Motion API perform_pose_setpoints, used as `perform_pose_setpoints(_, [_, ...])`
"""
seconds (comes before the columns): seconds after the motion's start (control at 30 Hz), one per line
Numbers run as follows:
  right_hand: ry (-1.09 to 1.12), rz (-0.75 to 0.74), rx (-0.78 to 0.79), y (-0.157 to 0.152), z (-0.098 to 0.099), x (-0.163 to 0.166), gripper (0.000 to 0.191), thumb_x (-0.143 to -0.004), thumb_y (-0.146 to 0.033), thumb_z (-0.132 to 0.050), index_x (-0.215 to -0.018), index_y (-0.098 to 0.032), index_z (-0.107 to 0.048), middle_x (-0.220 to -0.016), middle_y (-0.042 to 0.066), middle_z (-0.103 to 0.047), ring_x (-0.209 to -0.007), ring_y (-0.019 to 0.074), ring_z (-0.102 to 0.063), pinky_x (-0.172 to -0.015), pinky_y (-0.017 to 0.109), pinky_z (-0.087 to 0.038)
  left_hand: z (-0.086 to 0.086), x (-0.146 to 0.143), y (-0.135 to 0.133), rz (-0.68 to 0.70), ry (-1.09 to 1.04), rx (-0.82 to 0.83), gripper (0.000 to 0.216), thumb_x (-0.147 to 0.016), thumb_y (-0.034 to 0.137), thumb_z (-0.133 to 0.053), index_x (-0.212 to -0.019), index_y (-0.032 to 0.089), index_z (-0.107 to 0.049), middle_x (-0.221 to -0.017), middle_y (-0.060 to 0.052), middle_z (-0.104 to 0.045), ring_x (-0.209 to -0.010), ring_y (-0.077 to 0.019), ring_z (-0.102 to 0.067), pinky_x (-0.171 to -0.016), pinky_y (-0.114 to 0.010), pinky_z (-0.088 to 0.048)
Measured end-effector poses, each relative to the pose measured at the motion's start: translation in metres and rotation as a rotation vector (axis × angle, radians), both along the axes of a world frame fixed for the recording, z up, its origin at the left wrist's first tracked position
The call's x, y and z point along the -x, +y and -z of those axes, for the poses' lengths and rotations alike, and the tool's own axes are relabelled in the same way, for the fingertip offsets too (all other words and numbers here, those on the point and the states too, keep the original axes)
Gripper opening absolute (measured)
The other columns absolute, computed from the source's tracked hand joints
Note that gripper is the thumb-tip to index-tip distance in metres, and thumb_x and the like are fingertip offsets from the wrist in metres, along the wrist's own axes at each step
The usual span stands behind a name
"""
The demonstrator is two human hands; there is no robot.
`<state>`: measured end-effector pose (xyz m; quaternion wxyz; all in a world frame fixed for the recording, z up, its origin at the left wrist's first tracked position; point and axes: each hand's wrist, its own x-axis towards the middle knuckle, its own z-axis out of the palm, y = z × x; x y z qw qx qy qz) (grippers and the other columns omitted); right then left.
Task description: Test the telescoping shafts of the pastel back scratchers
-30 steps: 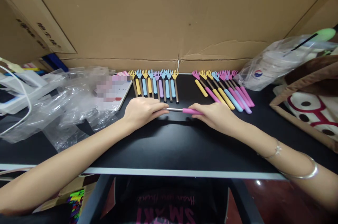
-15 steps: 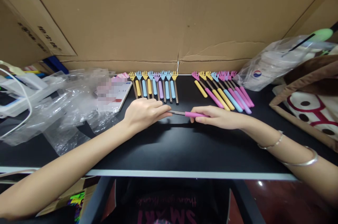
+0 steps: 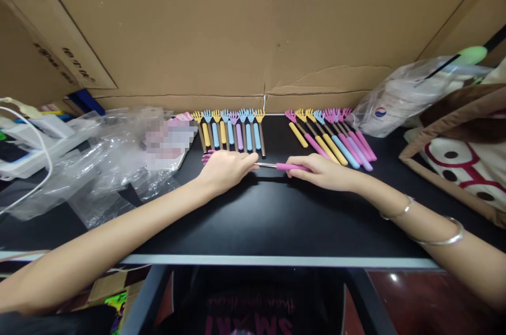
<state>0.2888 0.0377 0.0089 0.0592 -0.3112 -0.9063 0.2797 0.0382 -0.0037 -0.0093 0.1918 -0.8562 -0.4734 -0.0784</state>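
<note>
Both hands hold one pink back scratcher (image 3: 276,166) level just above the black table (image 3: 276,219). My right hand (image 3: 322,171) is closed round its pink grip. My left hand (image 3: 225,167) is closed round the metal shaft, and the pink claw end (image 3: 207,157) sticks out past its fingers. Behind the hands a straight row of scratchers (image 3: 231,132) with yellow, blue and purple grips lies side by side. A second, slanted row (image 3: 332,137) with yellow, pink, blue and purple grips lies to the right.
A cardboard wall (image 3: 253,35) closes the back. Crumpled clear plastic bags (image 3: 98,161) and a phone (image 3: 169,143) lie at left, with white devices and a cable (image 3: 23,140) beyond. A plastic bag of goods (image 3: 407,95) and a brown-rimmed bag (image 3: 462,150) stand at right.
My left hand has slid along the shaft and the pink claw end now shows beyond its fingers. My right hand stays on the pink grip. The view has shifted slightly.
</note>
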Motion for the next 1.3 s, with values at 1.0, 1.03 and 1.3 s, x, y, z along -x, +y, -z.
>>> perform_pose_setpoints(1.0, [-0.148,0.135,-1.184,-0.011,-0.001,0.008,0.039,-0.094,-0.047,-0.041,-0.076,-0.021,-0.063,-0.058,-0.002,-0.061,-0.053,0.0076,-0.053,-0.048,0.026,-0.018,-0.029,-0.001,0.000,0.013,-0.426,0.566,0.041,-0.096,0.045,-0.031,-0.081,0.023,-0.062,-0.071,0.002,-0.061,-0.070,-0.0154,-0.056,-0.062,-0.024,-0.032])
perform_pose_setpoints(1.03, [-0.136,0.142,-1.173,-0.012,-0.002,0.008,0.039,-0.094,-0.048,-0.041,-0.077,-0.021,-0.064,-0.058,-0.002,-0.062,-0.054,0.0079,-0.054,-0.048,0.026,-0.018,-0.030,-0.001,-0.001,0.014,-0.420,0.548,0.041,-0.096,0.045,-0.030,-0.082,0.023,-0.062,-0.071,0.002,-0.062,-0.070,-0.0153,-0.057,-0.062,-0.024,-0.032])
perform_pose_setpoints(1.3, [-0.072,0.162,-0.822,-0.009,-0.016,-0.005,0.026,-0.091,-0.043,-0.047,-0.099,-0.024,-0.063,-0.080,0.000,-0.069,-0.068,0.0113,-0.060,-0.055,0.023,-0.030,-0.033,0.002,-0.006,-0.030,-0.185,0.212,0.036,-0.096,0.045,-0.033,-0.096,0.022,-0.060,-0.072,-0.001,-0.065,-0.064,-0.0179,-0.059,-0.052,-0.026,-0.022])
